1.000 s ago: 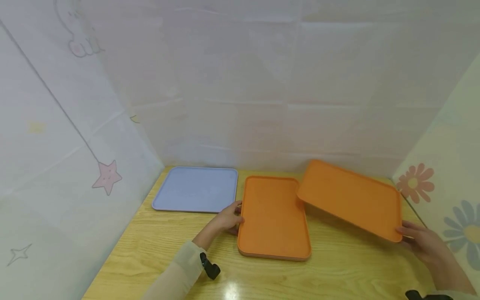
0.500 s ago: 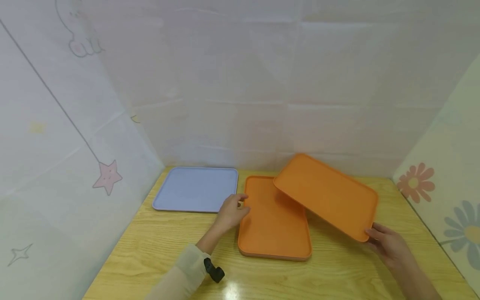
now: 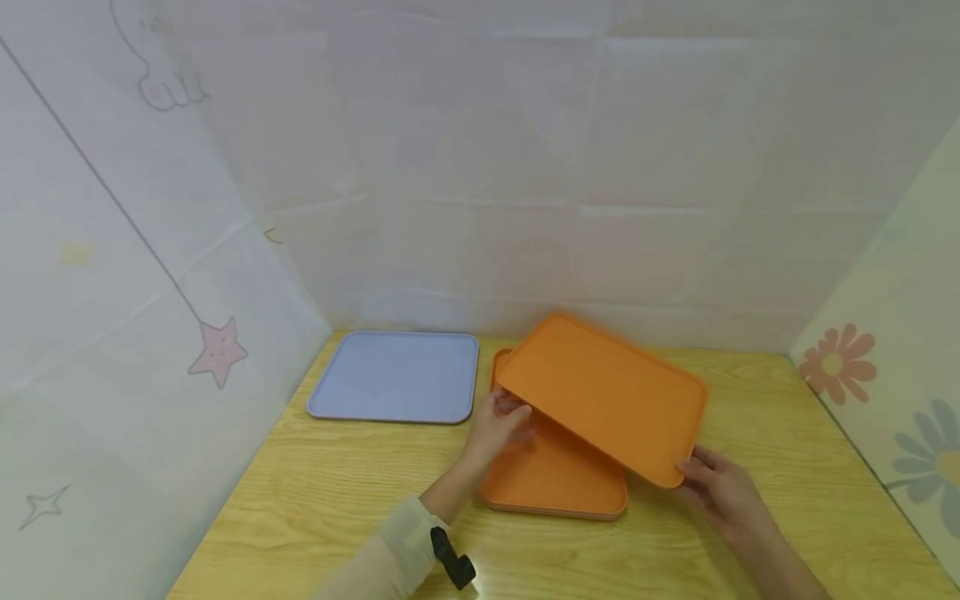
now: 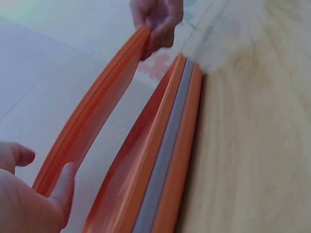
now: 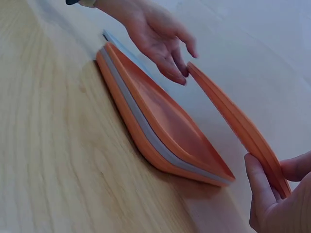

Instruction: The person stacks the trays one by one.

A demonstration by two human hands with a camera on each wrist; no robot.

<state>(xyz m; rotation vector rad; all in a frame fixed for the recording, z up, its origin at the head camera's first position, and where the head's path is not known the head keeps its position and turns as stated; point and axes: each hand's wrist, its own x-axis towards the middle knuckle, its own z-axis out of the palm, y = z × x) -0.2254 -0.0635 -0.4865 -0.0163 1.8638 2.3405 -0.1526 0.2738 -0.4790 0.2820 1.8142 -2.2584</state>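
A raised orange tray [image 3: 607, 396] tilts over a stack of trays, its right side lower in the head view. My right hand [image 3: 723, 492] pinches its near right corner between thumb and fingers. My left hand [image 3: 495, 429] is at the opposite end, thumb and fingers spread around the edge; in the right wrist view its fingertips [image 5: 181, 80] are right at the tray's corner. Beneath lies the stack, topped by an orange tray [image 3: 555, 479]. From the side, a grey-blue tray [image 4: 167, 155] shows sandwiched between orange ones. The raised tray hides the stack's far right part.
A light blue tray [image 3: 393, 375] lies flat at the back left of the wooden table [image 3: 337, 483]. Sheeted walls [image 3: 465, 167] with printed drawings stand behind and on both sides.
My right hand has carried the raised orange tray leftward until it overlaps the stack. My left hand has left the stack's left edge and moved up and right to the raised tray's end.
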